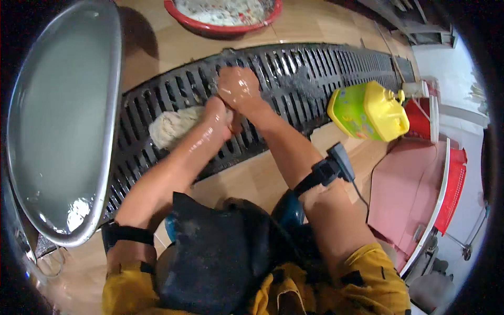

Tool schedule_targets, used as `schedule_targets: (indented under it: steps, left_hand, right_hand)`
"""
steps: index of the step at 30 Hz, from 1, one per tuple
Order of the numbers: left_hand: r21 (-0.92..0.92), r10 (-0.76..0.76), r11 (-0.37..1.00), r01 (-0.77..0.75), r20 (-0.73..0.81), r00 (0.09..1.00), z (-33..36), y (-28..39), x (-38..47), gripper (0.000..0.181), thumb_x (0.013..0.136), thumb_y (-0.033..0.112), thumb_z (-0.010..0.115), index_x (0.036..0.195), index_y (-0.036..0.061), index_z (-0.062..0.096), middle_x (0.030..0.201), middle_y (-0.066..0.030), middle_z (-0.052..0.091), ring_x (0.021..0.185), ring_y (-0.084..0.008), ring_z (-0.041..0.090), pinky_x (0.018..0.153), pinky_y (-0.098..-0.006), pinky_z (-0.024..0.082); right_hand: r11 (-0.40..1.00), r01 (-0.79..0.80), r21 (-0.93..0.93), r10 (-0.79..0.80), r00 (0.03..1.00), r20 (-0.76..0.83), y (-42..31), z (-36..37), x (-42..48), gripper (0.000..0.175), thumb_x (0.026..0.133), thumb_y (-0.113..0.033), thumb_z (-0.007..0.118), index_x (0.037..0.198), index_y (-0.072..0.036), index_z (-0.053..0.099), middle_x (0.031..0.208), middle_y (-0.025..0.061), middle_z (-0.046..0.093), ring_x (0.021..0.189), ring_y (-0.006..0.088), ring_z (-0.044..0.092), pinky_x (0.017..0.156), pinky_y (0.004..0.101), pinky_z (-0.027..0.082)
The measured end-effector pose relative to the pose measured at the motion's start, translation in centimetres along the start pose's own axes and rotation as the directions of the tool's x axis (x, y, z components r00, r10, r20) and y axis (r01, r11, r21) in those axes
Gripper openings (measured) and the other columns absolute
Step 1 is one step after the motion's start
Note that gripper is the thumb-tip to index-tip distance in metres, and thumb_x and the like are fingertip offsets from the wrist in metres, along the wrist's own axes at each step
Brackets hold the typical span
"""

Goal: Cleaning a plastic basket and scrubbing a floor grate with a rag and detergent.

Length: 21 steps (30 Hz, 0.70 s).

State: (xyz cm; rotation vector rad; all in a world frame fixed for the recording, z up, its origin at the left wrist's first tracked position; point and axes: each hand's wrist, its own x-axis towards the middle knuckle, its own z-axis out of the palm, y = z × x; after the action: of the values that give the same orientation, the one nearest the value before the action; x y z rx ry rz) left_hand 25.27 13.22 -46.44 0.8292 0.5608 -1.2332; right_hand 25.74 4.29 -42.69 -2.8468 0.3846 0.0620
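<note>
Above the metal drain grate, my two wet hands are close together. My right hand is curled into a fist, knuckles up, and its palm side is hidden. Just below and left of it is my left hand, with its fingers mostly turned away from view. A bunched, off-white wet cloth shows left of my left wrist and runs behind it towards the fingers. Whether my right fist also grips cloth is hidden.
A large metal tub of cloudy water stands at left. A red basin with foamy contents sits beyond the grate. To the right are a yellow-green plastic jug and a pink panel. The tiled floor borders the grate.
</note>
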Motion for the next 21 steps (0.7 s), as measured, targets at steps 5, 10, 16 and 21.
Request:
schedule_targets:
  steps: [5, 10, 16, 21]
  left_hand:
    - [-0.074, 0.027, 0.997, 0.008, 0.463, 0.886, -1.1, -1.5, -1.9, 0.046, 0.086, 0.057, 0.045, 0.067, 0.0146, 0.050, 0.056, -0.0003, 0.049, 0.059, -0.0170, 0.054, 0.045, -0.0327, 0.038]
    - [0.073, 0.032, 0.995, -0.065, 0.388, 0.921, 0.6, -1.3, -5.8, 0.019, 0.081, 0.025, 0.065, 0.090, 0.0113, 0.056, 0.074, -0.0003, 0.056, 0.064, -0.0152, 0.055, 0.055, -0.0331, 0.045]
    - [0.016, -0.033, 0.999, 0.029, 0.427, 0.903, 0.2, 0.1, -9.2, 0.024, 0.079, 0.017, 0.064, 0.101, 0.0095, 0.057, 0.081, -0.0031, 0.058, 0.071, -0.0150, 0.057, 0.059, -0.0273, 0.047]
    - [0.252, -0.342, 0.932, 0.262, 0.366, 0.866, -4.3, -0.8, -10.3, 0.032, 0.076, 0.013, 0.067, 0.106, 0.0085, 0.056, 0.091, -0.0052, 0.060, 0.086, -0.0160, 0.058, 0.070, -0.0287, 0.049]
  right_hand:
    - [0.946, -0.271, 0.179, 0.273, 0.962, 0.013, 1.7, -0.1, -0.9, 0.024, 0.074, -0.028, 0.056, 0.077, -0.005, 0.063, 0.077, 0.0159, 0.064, 0.074, 0.0361, 0.062, 0.064, 0.0454, 0.050]
    - [0.774, -0.198, 0.601, 0.094, 0.975, 0.200, 2.0, -2.4, -2.5, 0.038, 0.082, -0.039, 0.054, 0.076, -0.002, 0.057, 0.062, 0.0125, 0.060, 0.063, 0.0338, 0.061, 0.061, 0.0405, 0.049]
    - [0.648, 0.149, 0.747, -0.541, 0.780, 0.314, 2.0, -9.9, -3.9, 0.052, 0.084, -0.028, 0.056, 0.128, -0.008, 0.039, 0.120, 0.0154, 0.043, 0.113, 0.0285, 0.043, 0.091, 0.0373, 0.039]
    - [0.662, 0.642, 0.386, -0.744, 0.500, 0.443, 1.1, -10.1, -6.4, 0.068, 0.077, -0.026, 0.059, 0.137, -0.015, 0.028, 0.139, 0.0175, 0.025, 0.126, 0.0377, 0.031, 0.096, 0.0449, 0.037]
